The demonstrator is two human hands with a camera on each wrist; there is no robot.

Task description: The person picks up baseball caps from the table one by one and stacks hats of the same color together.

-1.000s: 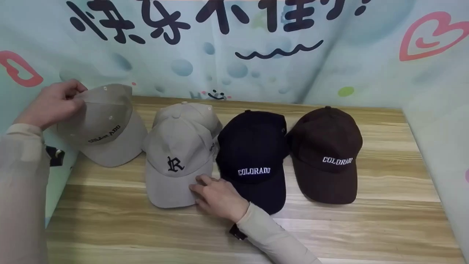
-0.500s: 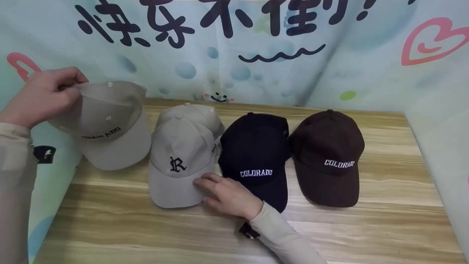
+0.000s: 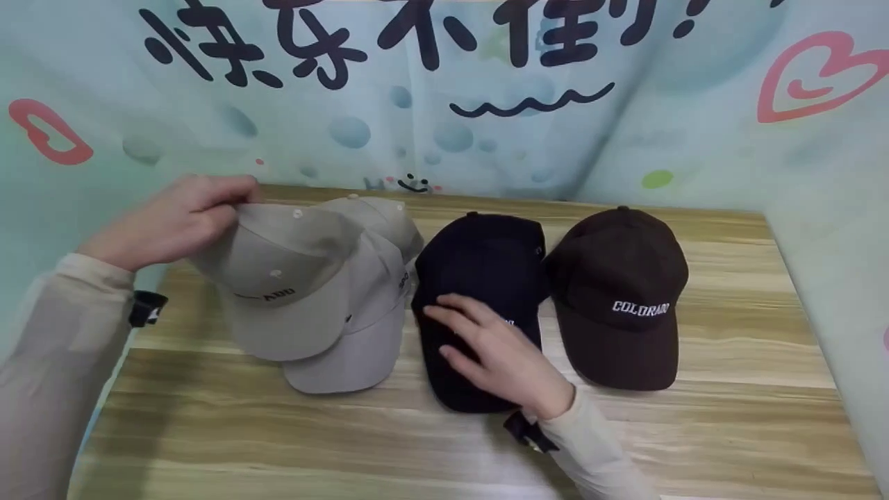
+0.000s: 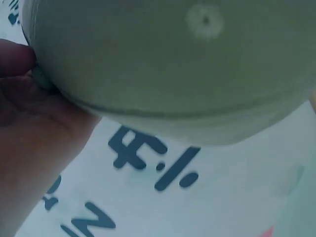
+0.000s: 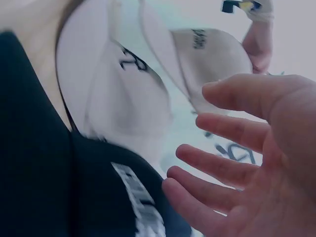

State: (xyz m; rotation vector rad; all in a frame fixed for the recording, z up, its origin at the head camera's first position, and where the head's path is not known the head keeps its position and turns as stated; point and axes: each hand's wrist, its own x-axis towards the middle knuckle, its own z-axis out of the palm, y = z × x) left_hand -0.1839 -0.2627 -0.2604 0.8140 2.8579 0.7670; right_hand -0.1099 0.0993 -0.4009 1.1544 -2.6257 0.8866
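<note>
My left hand pinches a beige baseball cap at the top of its crown, and in the left wrist view the thumb and fingers hold it by the button. That cap is raised and tilted, its brim overlapping a light grey cap on the table. The grey cap's "R" emblem, covered from above, shows in the right wrist view. Fingers spread, my right hand is over the front of a navy cap, hiding most of its lettering; whether it touches the cap I cannot tell. The right wrist view shows nothing in its palm.
A dark brown "COLORADO" cap lies right of the navy one, edges touching. What looks like another pale cap sits behind the grey one. Beneath is a wood-grain table, and a printed backdrop stands behind.
My left hand has carried the beige cap rightward, over the grey cap. My right hand has left the grey cap's brim and moved right, over the navy cap.
</note>
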